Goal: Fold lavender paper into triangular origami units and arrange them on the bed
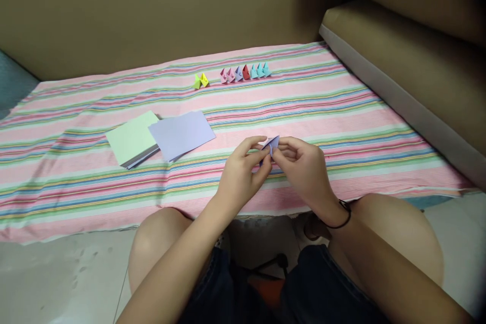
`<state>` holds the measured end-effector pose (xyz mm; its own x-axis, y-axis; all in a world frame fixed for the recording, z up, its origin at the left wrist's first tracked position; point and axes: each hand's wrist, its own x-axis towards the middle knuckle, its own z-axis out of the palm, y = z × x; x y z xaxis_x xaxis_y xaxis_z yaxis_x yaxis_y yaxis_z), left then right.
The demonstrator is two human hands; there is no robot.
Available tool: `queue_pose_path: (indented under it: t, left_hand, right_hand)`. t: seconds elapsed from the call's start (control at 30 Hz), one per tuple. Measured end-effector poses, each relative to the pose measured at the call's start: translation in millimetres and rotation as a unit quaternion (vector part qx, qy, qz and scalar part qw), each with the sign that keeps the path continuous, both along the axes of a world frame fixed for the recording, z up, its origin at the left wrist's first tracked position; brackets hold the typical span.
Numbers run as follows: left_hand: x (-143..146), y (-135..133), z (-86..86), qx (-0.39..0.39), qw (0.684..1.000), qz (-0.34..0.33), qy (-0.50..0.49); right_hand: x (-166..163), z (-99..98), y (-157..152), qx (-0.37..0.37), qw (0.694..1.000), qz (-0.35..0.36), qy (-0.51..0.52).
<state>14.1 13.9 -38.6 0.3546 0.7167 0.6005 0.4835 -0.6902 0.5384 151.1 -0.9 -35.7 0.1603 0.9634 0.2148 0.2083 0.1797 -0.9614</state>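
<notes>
Between my two hands, above the near edge of the striped cloth, is a small folded piece of purple paper (272, 145) with a pointed top. My left hand (245, 164) pinches it from the left with thumb and fingers. From the right, my right hand (301, 164) grips its other side, thumb and fingertips closed on the paper. The fingertips cover its lower part. Left of my hands lie loose purple sheets (184, 135), overlapping a stack of paper with a pale green sheet (132, 137) on top.
Folded paper figures stand in a row at the back: two yellow ones (201, 81), then pink (227, 76), purple (238, 74), red (246, 72) and light blue ones (260, 70). The striped cloth (94, 182) spreads beneath everything. Brown cushions (402, 55) border the right side.
</notes>
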Motion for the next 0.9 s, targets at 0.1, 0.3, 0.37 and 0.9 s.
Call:
queue_pose_path:
  t: [0.1, 0.3, 0.37, 0.9]
  left_hand:
    - [-1.0, 1.0, 1.6, -0.004, 1.000, 0.000, 0.012]
    - [-3.2, 2.9, 1.0, -0.010, 1.000, 0.009, 0.010]
    - [-3.4, 2.3, -0.6, -0.021, 0.999, 0.026, 0.003]
    - [-13.8, 11.9, 2.0, -0.253, 0.967, 0.027, -0.024]
  right_hand:
    - [1.3, 1.4, 0.2, -0.006, 0.999, 0.031, 0.022]
    - [5.3, 0.7, 3.4, -0.006, 0.998, 0.062, 0.012]
    - [5.1, -1.2, 3.5, -0.006, 0.999, 0.048, -0.015]
    - [4.9, -1.4, 5.1, 0.030, 0.977, 0.090, -0.191]
